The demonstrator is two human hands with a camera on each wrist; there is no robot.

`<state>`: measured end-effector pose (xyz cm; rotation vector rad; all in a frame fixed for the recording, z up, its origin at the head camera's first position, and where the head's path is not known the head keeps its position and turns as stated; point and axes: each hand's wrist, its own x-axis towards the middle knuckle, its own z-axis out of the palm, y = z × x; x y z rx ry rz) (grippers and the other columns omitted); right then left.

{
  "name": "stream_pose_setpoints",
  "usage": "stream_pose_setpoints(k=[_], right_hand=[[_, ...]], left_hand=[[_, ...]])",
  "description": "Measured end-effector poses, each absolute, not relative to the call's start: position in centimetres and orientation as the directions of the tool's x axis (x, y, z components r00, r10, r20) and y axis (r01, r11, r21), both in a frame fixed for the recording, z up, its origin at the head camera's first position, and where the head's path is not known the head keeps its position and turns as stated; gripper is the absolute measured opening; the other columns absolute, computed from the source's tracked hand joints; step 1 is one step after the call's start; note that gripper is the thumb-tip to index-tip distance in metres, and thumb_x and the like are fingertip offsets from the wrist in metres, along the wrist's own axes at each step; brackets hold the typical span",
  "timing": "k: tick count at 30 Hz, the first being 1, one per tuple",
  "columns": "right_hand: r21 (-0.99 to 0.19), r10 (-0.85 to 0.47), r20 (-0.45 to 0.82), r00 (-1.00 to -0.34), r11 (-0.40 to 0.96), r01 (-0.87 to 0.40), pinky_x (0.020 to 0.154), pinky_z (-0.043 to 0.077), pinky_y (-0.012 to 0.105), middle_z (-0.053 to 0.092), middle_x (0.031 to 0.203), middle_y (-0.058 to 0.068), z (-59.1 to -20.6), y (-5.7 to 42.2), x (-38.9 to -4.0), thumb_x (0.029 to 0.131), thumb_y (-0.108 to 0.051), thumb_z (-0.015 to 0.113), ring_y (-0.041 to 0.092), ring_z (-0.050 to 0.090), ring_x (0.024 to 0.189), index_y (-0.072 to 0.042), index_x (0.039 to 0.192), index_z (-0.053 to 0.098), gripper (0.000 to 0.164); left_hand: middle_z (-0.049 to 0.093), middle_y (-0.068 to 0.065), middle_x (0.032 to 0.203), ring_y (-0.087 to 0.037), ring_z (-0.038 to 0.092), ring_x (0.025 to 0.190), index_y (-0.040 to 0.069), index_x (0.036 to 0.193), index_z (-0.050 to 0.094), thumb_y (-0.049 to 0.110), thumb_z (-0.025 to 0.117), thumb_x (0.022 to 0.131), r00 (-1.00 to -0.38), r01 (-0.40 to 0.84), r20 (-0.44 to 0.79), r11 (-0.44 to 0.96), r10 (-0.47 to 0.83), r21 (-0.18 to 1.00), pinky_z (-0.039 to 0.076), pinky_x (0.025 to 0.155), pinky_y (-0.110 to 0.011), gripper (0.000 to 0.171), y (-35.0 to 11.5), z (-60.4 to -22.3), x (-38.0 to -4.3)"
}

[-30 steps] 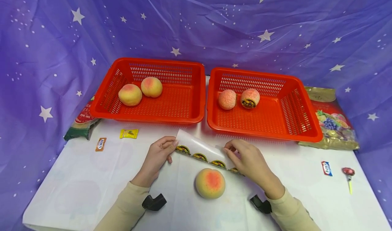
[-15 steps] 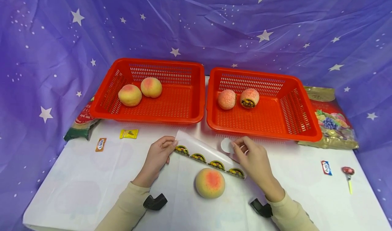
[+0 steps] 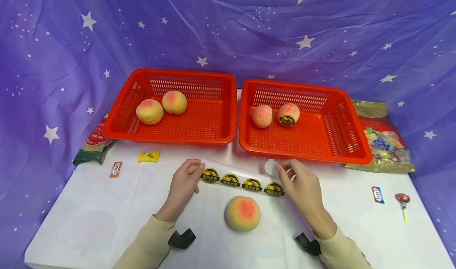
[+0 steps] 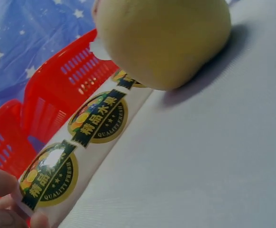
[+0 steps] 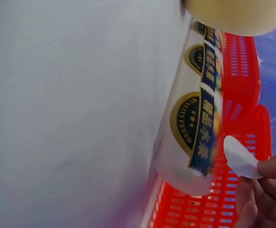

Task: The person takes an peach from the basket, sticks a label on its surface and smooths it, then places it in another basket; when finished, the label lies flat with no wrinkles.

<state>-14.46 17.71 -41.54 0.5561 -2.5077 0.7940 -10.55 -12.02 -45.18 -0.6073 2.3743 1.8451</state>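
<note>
My left hand [image 3: 184, 180] pinches the left end of a white backing strip [image 3: 231, 167] that bears a row of several round black-and-gold fruit stickers [image 4: 98, 118]. Between thumb and finger of my right hand [image 3: 301, 184] is a single peeled sticker [image 5: 241, 156], its white back showing, just off the strip's right end. In front of the strip, a yellow peach with a red blush [image 3: 243, 213] rests on the white table. In the left wrist view, that peach [image 4: 164, 40] covers the strip's far end.
Two red baskets stand behind: the left basket [image 3: 178, 139] holds two yellow peaches, the right basket [image 3: 306, 155] two pinkish peaches, one with a visible sticker. Food bags [image 3: 386, 142] flank them. Small wrapped candies [image 3: 149, 157] and a lollipop [image 3: 403, 199] lie on the table.
My right hand has drawn a sticker away from the strip and moved slightly right with it. The strip has flattened, so its stickers show whole. The left hand keeps its hold.
</note>
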Motion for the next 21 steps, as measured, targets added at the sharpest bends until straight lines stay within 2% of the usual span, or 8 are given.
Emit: stream_pose_setpoints(k=[7,12,14,16,21], right_hand=[[-0.413,-0.234,0.519,-0.822,0.773,-0.481,0.046,0.031,0.016,0.051,0.061,-0.011,-41.3,18.0,-14.2,0.077,-0.021,0.065,0.003,0.04,0.05,-0.017,0.078,0.06,0.007],[-0.409,-0.242,0.532,-0.811,0.765,-0.497,0.045,0.031,0.016,0.051,0.06,-0.01,-41.4,18.1,-14.0,0.076,-0.019,0.067,0.002,0.04,0.049,-0.016,0.077,0.059,0.008],[-0.408,-0.244,0.531,-0.812,0.766,-0.497,0.044,0.031,0.016,0.05,0.06,-0.011,-41.4,18.2,-13.9,0.076,-0.02,0.067,0.002,0.04,0.048,-0.017,0.077,0.059,0.008],[-0.409,-0.245,0.527,-0.814,0.767,-0.495,0.044,0.031,0.016,0.05,0.06,-0.011,-41.3,18.3,-13.8,0.077,-0.02,0.066,0.003,0.039,0.048,-0.017,0.077,0.059,0.008],[-0.405,-0.249,0.526,-0.813,0.768,-0.497,0.044,0.03,0.015,0.05,0.06,-0.011,-41.1,18.4,-13.7,0.077,-0.02,0.065,0.003,0.039,0.047,-0.018,0.078,0.059,0.007]], left_hand=[[0.06,0.0,0.093,-0.016,0.044,0.042,0.02,0.107,0.048,0.034,0.053,0.088,-0.909,-0.335,-0.249,0.233,-0.333,0.913,0.04,0.043,-0.028,0.025,-11.7,-44.9,-9.7],[0.051,0.007,0.091,-0.01,0.043,0.058,0.022,0.103,0.052,0.037,0.052,0.087,-0.926,-0.216,-0.039,0.443,-0.375,0.87,0.037,0.051,-0.025,0.021,-10.4,-43.5,-7.6],[0.049,0.008,0.094,-0.01,0.045,0.069,0.023,0.104,0.053,0.041,0.053,0.086,-0.953,-0.128,0.036,0.507,-0.3,0.852,0.039,0.058,-0.025,0.026,-9.2,-42.8,-6.6],[0.046,0.012,0.103,-0.009,0.046,0.081,0.024,0.108,0.052,0.047,0.054,0.083,-0.98,-0.056,0.06,0.551,-0.19,0.832,0.041,0.065,-0.025,0.034,-7.8,-42.1,-5.6],[0.037,0.015,0.12,-0.007,0.041,0.107,0.028,0.121,0.042,0.06,0.056,0.074,-0.999,0.042,0.017,0.646,0.045,0.762,0.042,0.085,-0.032,0.059,-5.2,-41.8,-3.6]])
